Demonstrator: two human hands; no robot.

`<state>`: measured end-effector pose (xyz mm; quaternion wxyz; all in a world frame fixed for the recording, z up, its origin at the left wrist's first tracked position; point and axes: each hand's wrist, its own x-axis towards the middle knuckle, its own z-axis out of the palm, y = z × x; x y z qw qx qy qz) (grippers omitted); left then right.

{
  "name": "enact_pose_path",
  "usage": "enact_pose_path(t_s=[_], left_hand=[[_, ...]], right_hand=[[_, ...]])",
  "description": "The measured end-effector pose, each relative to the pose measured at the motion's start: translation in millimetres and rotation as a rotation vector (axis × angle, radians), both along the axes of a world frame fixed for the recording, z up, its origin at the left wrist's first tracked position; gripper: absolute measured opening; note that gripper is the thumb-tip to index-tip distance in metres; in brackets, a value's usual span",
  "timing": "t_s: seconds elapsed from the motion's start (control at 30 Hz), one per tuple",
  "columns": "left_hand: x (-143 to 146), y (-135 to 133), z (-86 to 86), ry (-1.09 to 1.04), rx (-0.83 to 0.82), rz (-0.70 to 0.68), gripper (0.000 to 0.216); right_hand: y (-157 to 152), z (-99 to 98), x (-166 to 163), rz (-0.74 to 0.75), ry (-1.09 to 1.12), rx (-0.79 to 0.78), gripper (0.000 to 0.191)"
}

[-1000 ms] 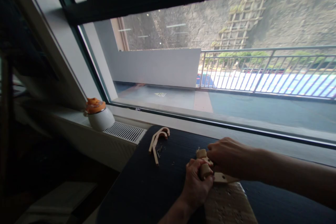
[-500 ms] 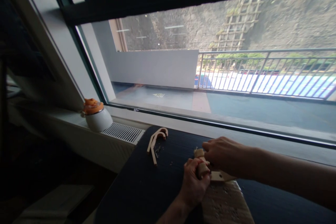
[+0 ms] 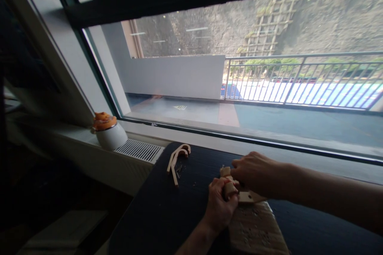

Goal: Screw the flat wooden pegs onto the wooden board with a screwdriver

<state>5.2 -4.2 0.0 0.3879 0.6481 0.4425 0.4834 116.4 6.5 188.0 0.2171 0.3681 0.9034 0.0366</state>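
Observation:
My left hand [image 3: 219, 202] is closed around a pale wooden piece [image 3: 229, 189] with rounded, cylinder-like parts. My right hand [image 3: 250, 170] is curled into a fist against the far side of that piece; whatever its fingers grip is hidden. A flat wooden part with a dark hole [image 3: 247, 197] juts out below my right hand, over the end of a brown block-like package [image 3: 257, 229] with a shiny, tape-like surface. Further left lie two hooked wooden pieces [image 3: 174, 165], cane-shaped and side by side. Small thin metal bits [image 3: 178, 170], possibly screws, are scattered beside them.
The dark table [image 3: 161, 211] has a rounded corner near the window sill [image 3: 206, 144]. A white pot with an orange top [image 3: 111, 135] stands on the ledge by a vent grille [image 3: 143, 150]. Beyond the large window is a railing [image 3: 303, 81].
The view has shifted very slightly. Both hands stay at the wooden piece in nearly the same pose, and the hooked pieces lie as before.

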Motion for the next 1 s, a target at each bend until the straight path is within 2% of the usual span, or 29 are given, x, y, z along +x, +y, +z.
enact_pose_path(t_s=[0.17,0.27,0.37,0.43,0.57,0.73,0.83,0.9,1.0], left_hand=[[-1,-1,1.5,0.022,-0.020,0.001,0.020],[-1,-1,2.0,0.022,-0.014,-0.004,0.016],[-1,0,0.7,0.029,-0.012,-0.004,0.017],[0,0,-1.2,0.032,-0.009,0.001,0.018],[0,1,-3.5,0.028,-0.002,-0.005,0.018],[0,1,-1.1,0.040,0.005,-0.002,0.019],[-1,0,-0.4,0.044,0.004,0.003,0.018],[-1,0,-1.3,0.040,0.007,0.002,0.018],[-1,0,-3.5,0.021,0.015,-0.011,0.019]], right_hand=[[2,-9.8,0,0.047,-0.025,0.025,0.008],[-1,-7.1,-1,-0.041,-0.101,0.037,0.011],[-3,0.5,1,-0.109,-0.032,0.043,0.014],[-2,4.2,3,-0.087,0.007,0.033,0.020],[2,0.7,6,-0.028,0.043,0.026,0.014],[3,-12.0,6,-0.014,0.019,0.057,0.011],[1,-10.0,7,-0.050,0.011,0.060,0.007],[-1,-5.5,8,-0.063,0.022,0.055,0.014],[-3,-2.0,10,-0.008,0.031,0.053,0.027]])
